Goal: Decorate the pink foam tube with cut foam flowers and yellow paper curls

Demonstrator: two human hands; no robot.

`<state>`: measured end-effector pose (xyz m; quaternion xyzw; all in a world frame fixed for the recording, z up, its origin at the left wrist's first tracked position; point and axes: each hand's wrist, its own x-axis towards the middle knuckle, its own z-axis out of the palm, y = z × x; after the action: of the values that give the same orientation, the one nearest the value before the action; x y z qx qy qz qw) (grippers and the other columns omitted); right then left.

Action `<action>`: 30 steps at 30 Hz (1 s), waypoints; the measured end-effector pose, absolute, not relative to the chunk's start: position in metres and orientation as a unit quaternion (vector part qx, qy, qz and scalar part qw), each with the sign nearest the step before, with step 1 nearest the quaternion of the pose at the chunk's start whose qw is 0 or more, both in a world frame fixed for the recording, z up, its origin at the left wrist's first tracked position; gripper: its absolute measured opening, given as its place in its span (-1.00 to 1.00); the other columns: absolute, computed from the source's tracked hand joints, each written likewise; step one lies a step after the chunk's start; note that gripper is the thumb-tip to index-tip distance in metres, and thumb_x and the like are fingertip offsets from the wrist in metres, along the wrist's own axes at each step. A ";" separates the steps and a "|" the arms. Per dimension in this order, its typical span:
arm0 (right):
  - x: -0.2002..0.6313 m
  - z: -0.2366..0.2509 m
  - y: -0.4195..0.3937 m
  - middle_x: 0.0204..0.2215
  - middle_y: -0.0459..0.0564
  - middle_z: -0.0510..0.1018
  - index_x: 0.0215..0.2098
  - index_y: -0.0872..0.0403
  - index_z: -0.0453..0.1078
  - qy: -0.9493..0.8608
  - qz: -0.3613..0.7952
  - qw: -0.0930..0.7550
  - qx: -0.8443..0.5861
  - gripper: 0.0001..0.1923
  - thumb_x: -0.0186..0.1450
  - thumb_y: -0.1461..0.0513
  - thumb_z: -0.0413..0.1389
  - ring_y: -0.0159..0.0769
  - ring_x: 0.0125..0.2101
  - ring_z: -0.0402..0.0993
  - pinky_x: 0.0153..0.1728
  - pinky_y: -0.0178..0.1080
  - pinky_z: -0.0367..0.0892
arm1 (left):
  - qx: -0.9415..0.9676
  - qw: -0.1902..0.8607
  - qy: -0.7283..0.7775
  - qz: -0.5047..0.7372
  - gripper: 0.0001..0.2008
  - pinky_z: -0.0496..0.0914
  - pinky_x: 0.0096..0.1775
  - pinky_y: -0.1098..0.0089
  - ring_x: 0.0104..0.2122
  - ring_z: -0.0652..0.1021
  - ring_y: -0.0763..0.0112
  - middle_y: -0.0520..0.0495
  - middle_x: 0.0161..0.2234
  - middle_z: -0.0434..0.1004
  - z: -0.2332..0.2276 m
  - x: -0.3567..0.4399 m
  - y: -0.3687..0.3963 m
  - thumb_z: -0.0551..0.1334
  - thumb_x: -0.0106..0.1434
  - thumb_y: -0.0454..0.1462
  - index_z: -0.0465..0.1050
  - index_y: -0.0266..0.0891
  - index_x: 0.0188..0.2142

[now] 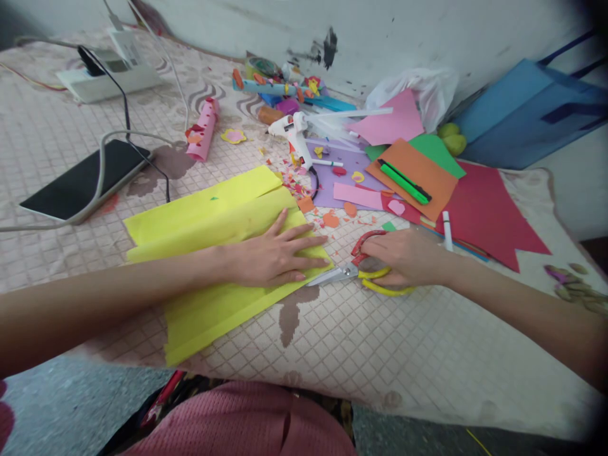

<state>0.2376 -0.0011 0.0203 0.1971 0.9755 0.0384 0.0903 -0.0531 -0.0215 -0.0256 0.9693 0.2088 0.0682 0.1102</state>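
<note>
A folded yellow paper sheet lies on the patterned cloth in front of me. My left hand presses flat on its right end, fingers spread. Just to the right, my right hand rests on a pair of scissors with red and yellow handles, its fingers around the handles. The scissor blades lie on the cloth and point left, their tips close to the paper's right edge.
A white glue gun and paper scraps lie beyond the yellow sheet. Coloured sheets, a green marker and a white pen sit at right. A black phone with cables lies at left, a power strip behind it.
</note>
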 end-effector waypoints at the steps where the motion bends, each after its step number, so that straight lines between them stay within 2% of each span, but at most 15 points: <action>1: 0.238 0.020 -0.001 -0.48 0.03 0.47 -0.33 0.16 0.31 0.976 0.042 0.091 0.196 -0.69 0.21 0.04 0.05 -0.22 -0.47 0.41 -0.51 -0.28 0.04 | 0.970 0.110 0.208 0.068 -0.59 -0.30 0.11 -0.27 0.25 -0.04 0.00 -0.05 0.29 -0.08 -0.026 -0.053 -0.021 -0.06 0.36 -0.14 0.10 0.05 0.19; 18: 0.230 0.021 -0.004 -0.41 0.02 0.46 -0.31 0.15 0.30 0.976 0.030 0.087 0.200 -0.69 0.17 0.05 0.06 -0.23 -0.44 0.40 -0.46 -0.27 0.11 | 0.968 0.114 0.214 0.066 -0.58 -0.31 0.13 -0.23 0.26 -0.05 0.05 0.00 0.29 -0.09 -0.025 -0.053 -0.022 -0.05 0.35 -0.14 0.09 0.08 0.19; 25: 0.233 0.021 -0.004 -0.52 -0.01 0.44 -0.36 0.14 0.31 0.976 0.056 0.097 0.189 -0.68 0.20 0.03 0.06 -0.23 -0.47 0.40 -0.51 -0.28 0.05 | 0.969 0.108 0.212 0.064 -0.58 -0.33 0.11 -0.26 0.26 -0.05 0.03 -0.01 0.29 -0.10 -0.026 -0.053 -0.021 -0.08 0.36 -0.12 0.06 0.09 0.20; 30: 0.233 0.023 -0.007 -0.41 0.04 0.46 -0.30 0.15 0.31 0.974 0.029 0.093 0.206 -0.69 0.18 0.05 0.07 -0.21 -0.41 0.41 -0.45 -0.27 0.11 | 0.969 0.105 0.213 0.069 -0.58 -0.33 0.11 -0.25 0.26 -0.05 0.04 -0.01 0.29 -0.11 -0.026 -0.051 -0.021 -0.07 0.36 -0.13 0.07 0.08 0.20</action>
<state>0.2328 -0.0067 0.0235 0.2060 0.9737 0.0290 0.0930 -0.0512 -0.0212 -0.0261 0.9689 0.2132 0.0694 0.1047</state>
